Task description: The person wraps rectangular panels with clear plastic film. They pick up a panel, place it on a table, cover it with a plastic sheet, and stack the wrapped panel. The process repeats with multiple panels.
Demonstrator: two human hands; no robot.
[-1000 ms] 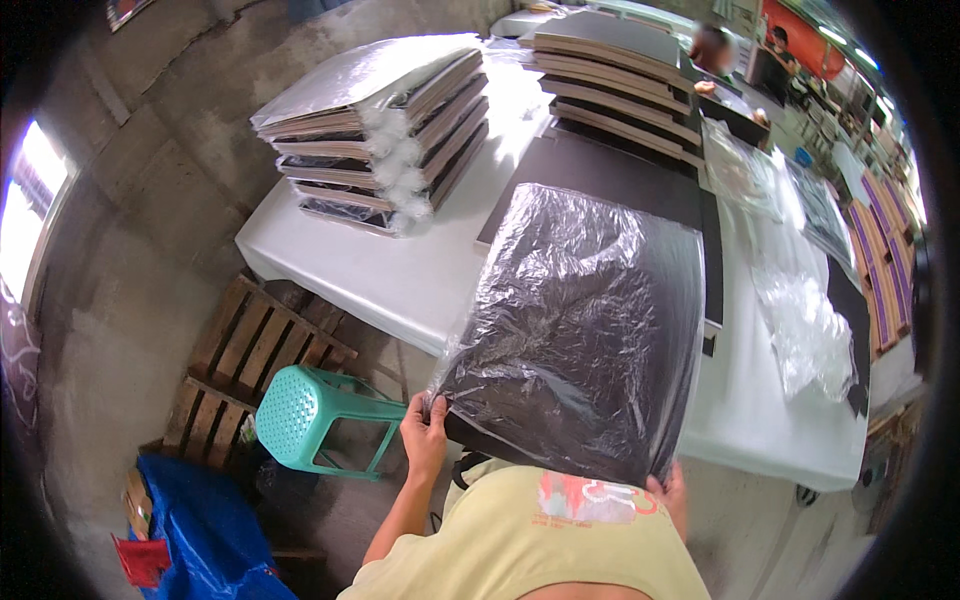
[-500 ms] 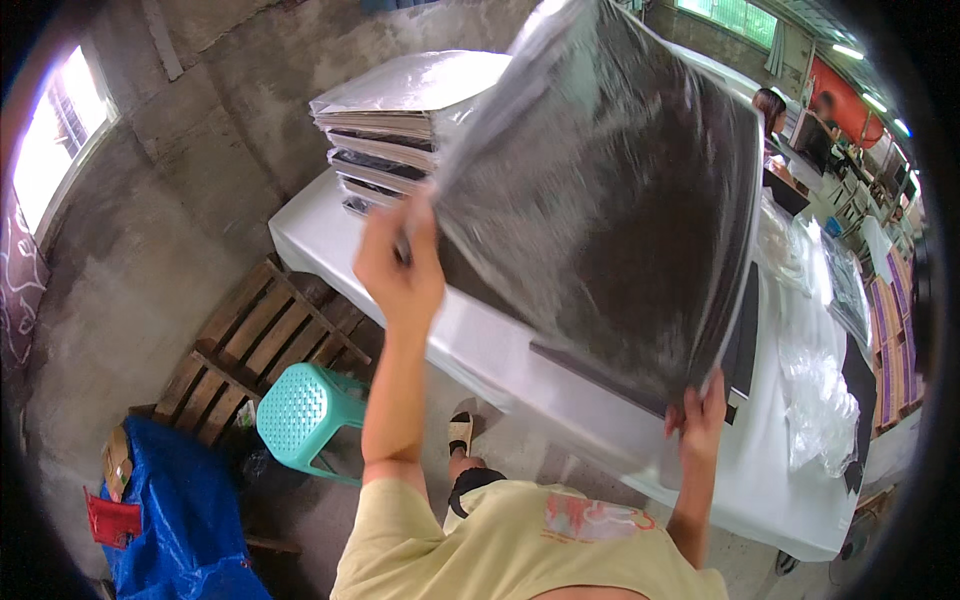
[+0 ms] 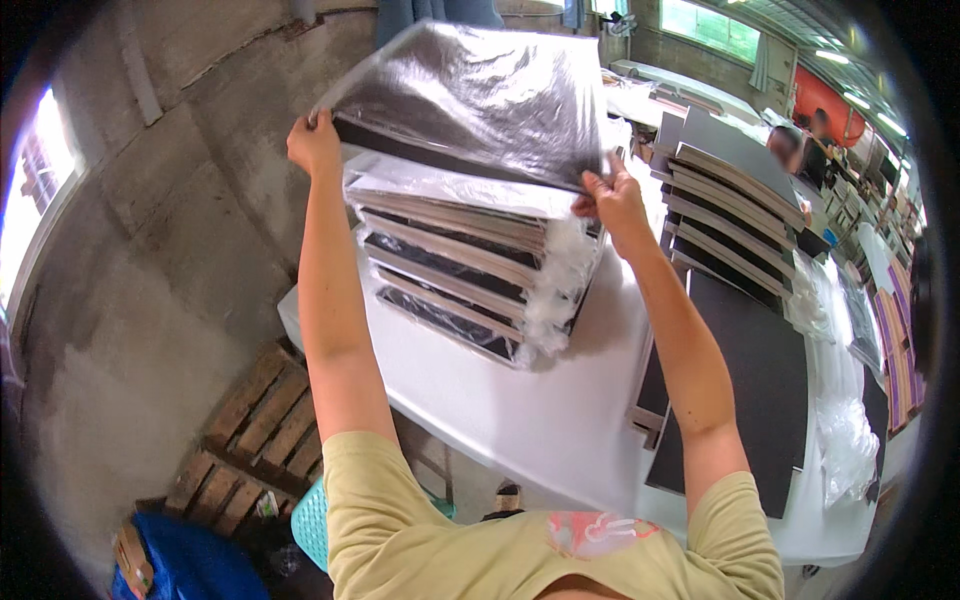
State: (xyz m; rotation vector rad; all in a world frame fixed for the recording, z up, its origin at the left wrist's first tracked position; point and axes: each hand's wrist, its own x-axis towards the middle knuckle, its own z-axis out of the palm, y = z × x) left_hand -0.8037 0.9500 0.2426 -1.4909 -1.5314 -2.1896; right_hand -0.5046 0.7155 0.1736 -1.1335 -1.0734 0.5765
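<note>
Both my arms are stretched forward, holding a black board in clear plastic wrap [image 3: 470,105] by its near corners. My left hand [image 3: 315,142] grips its left corner, and my right hand [image 3: 612,200] pinches the right one. The board hangs just over a tall stack of plastic-wrapped boards [image 3: 450,255] on the white-covered table [image 3: 540,425]; whether it touches the stack I cannot tell. Crumpled plastic ends bulge from the stack's right side. Right of my right forearm lie bare black boards [image 3: 745,370], and behind them rises a pile of unwrapped boards [image 3: 730,205].
Loose clear plastic bags [image 3: 845,440] lie along the table's right edge. To the lower left are a green plastic stool [image 3: 312,525], a wooden pallet [image 3: 245,430] and a blue tarp [image 3: 195,560]. A concrete wall [image 3: 200,230] stands at left. Other people [image 3: 818,140] are at the far right.
The wrapped board has swung leftward and away from me, from above the table's middle to over the wrapped stack. Both hands moved with it and still hold it. The bare boards came into view.
</note>
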